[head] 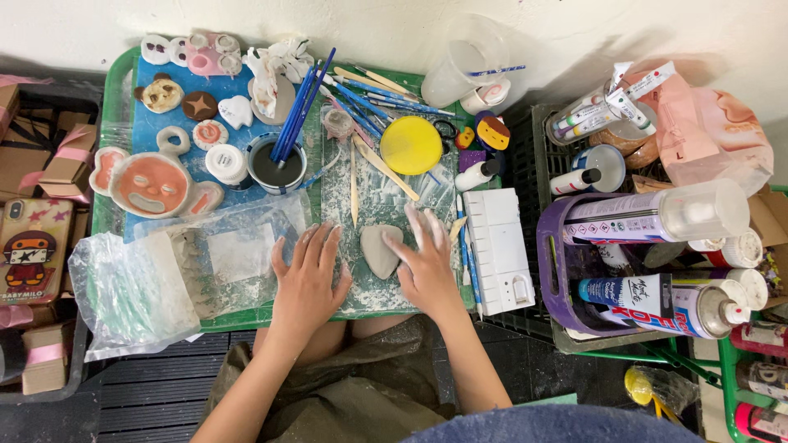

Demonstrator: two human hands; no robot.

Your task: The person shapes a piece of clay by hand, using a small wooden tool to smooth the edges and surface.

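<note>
both hands lie open and flat. left hand (308, 275) and right hand (427, 262) flank a grey clay piece (381, 249) on the green tray (119, 74).

Clay piece (382, 250): pale grey, smooth, flat slab, rounded heart-like outline tapering to point at near end. Lies flat on dusty clear mat (369, 184), just nearer than round yellow lid (411, 145), directly below tip of wooden modelling stick (354, 184).
</note>
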